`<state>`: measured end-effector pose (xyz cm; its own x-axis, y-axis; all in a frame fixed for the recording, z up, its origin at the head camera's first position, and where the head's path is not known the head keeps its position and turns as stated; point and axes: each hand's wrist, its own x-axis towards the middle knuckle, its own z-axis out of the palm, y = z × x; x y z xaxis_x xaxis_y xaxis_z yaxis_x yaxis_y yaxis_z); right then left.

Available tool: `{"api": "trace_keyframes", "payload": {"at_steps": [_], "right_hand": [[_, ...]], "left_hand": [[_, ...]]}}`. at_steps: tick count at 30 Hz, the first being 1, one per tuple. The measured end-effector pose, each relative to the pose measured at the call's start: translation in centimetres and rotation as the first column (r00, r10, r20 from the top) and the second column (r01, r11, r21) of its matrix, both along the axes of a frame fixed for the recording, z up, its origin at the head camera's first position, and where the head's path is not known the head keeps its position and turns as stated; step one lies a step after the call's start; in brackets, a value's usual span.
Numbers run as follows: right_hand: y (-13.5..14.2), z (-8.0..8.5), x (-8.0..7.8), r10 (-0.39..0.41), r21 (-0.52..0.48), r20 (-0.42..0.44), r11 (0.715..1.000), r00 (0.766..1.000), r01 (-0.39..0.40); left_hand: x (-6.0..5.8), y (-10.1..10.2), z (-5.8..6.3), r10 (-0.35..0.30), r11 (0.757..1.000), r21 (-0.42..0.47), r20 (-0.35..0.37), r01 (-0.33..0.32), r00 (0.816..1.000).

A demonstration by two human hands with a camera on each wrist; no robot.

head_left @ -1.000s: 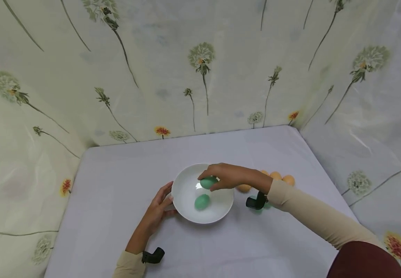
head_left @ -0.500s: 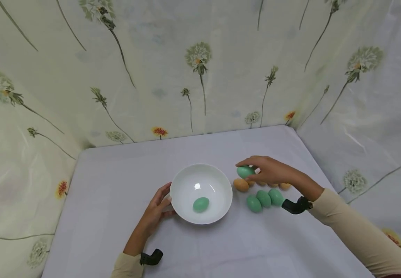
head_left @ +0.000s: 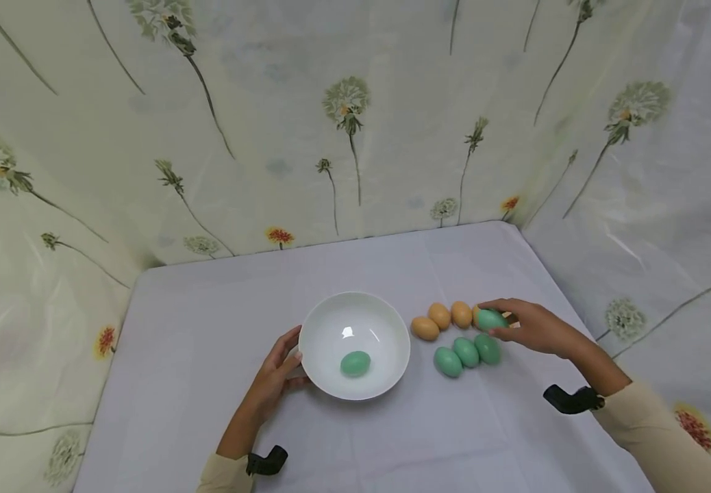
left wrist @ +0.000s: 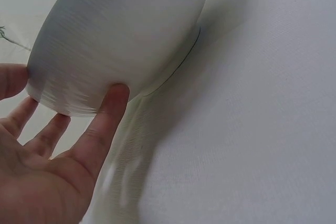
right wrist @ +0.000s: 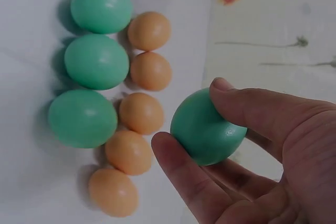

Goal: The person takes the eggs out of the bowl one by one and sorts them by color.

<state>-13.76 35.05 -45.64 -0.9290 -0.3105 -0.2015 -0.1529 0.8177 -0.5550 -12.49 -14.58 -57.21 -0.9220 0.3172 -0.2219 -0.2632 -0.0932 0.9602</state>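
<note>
A white bowl (head_left: 386,370) stands near the middle of the table with one green egg (head_left: 355,363) inside. My left hand (head_left: 275,376) touches its left side; in the left wrist view the spread fingers (left wrist: 107,114) lie fairly straight against the outer wall. Off to the right, my right hand (head_left: 534,325) pinches another green egg (right wrist: 205,129) between thumb and fingertips. This egg is above the table and overlaps the far end of the row of orange eggs (head_left: 439,315) in the head view. Three more green eggs (head_left: 466,352) lie in a slanting row in front of the orange ones.
A white cloth covers the table (head_left: 226,308). Behind and beside it hangs a curtain (head_left: 238,103) printed with flowers. The orange eggs lie just right of the bowl, the nearest one close to its rim.
My right hand has carried the green egg from over the bowl rightward to the far end of the egg rows. My left hand stays at the bowl, and the egg inside has not moved.
</note>
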Motion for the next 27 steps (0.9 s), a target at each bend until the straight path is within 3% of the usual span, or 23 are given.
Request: {"api": "trace_keyframes", "payload": {"at_steps": [10,19,27], "right_hand": [[1.7,-3.0,1.7,-0.081,-0.016,0.016,0.997,0.997,0.081],[2.6,-5.4,2.4,-0.183,-0.016,0.095,0.983,0.979,0.185],[2.4,-6.4,2.9,-0.180,0.031,0.046,0.983,0.983,0.179]], "left_hand": [[0.1,-0.1,-0.1,0.003,1.000,-0.005,-0.003,-0.003,1.000],[0.2,0.1,0.1,0.016,1.000,-0.012,0.012,-0.015,1.000],[0.2,-0.1,0.1,0.014,1.000,-0.015,0.022,-0.013,1.000]]}}
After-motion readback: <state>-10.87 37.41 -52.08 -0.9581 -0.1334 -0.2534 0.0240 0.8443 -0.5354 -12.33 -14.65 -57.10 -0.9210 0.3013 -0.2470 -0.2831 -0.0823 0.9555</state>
